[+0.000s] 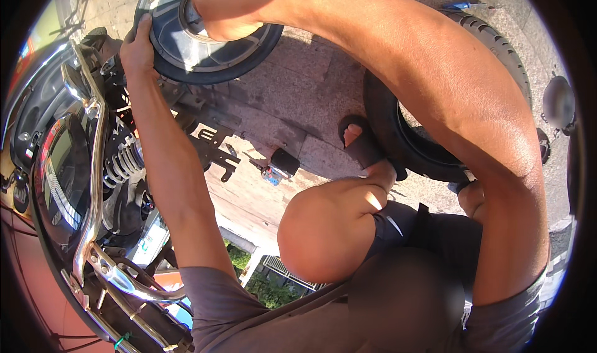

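step: looks like seating the wheel [199, 39] at the scooter's [68, 166] rear, up top | left hand [138, 48] fingers wrapped over the tyre edge | right hand [227, 20] on the hub, fingers hidden, can't tell | next: I'd guess steady two-handed lining up | spare tyre [429, 148] on the pavement

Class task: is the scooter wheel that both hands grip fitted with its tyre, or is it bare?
Fitted. A black tyre wraps the wheel between the left hand and right hand; another loose tyre lies apart.

Both arms outstretched; left hand [138, 47] gripping
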### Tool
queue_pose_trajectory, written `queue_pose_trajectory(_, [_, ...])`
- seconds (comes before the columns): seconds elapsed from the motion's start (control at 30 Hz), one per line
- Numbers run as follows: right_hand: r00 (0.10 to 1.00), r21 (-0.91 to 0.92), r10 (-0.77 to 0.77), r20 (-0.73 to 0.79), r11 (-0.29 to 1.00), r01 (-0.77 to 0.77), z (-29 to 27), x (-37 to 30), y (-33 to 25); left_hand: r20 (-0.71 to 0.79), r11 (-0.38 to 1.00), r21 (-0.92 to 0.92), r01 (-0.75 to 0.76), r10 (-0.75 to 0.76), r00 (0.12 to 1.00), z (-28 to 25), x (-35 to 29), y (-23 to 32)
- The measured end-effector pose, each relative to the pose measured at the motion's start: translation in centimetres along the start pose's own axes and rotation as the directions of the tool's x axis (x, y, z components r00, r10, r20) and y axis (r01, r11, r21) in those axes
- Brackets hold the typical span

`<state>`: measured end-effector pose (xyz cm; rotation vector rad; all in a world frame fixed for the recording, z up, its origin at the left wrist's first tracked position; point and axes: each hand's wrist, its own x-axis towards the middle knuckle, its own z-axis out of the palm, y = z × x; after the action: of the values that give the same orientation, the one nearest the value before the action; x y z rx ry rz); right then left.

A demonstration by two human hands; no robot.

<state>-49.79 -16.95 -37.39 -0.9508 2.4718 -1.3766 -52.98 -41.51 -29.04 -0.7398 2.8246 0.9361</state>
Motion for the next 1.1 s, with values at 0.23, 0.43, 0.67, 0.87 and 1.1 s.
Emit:
queue_pose_trajectory(0.23, [0.940,-0.055,0.339,0.049,0.940,-0.336,-3.9,-2.3,1.5,0.042,0.999,-0.004,-0.037,0.037,0.998,2.2,0.0,1.9])
queue_pose_trajectory(0.43, [0.903,0.255,0.339,-0.263,0.927,-0.274,0.9,-2.4,-2.7,0.017,1.000,-0.017,-0.020,0.020,1.000,1.6,-0.3,1.5])
queue_pose_trajectory(0.67, [0.988,-0.148,0.089,0.128,0.987,-0.070,-2.5,-6.8,-5.4,0.028,0.996,0.016,-0.088,0.087,0.996,1.3,0.2,0.3])
queue_pose_trajectory(0.87, [0.974,-0.360,-0.121,0.191,0.915,0.184,-1.5,-8.5,-4.1,0.052,0.975,0.035,-0.219,0.217,0.975,1.9,-1.5,1.9])
queue_pose_trajectory(1.1, [0.992,-0.187,0.034,0.122,0.982,-0.011,-3.5,-8.3,-5.0,0.014,0.953,0.119,-0.278,0.278,0.960,2.3,-3.1,2.9])
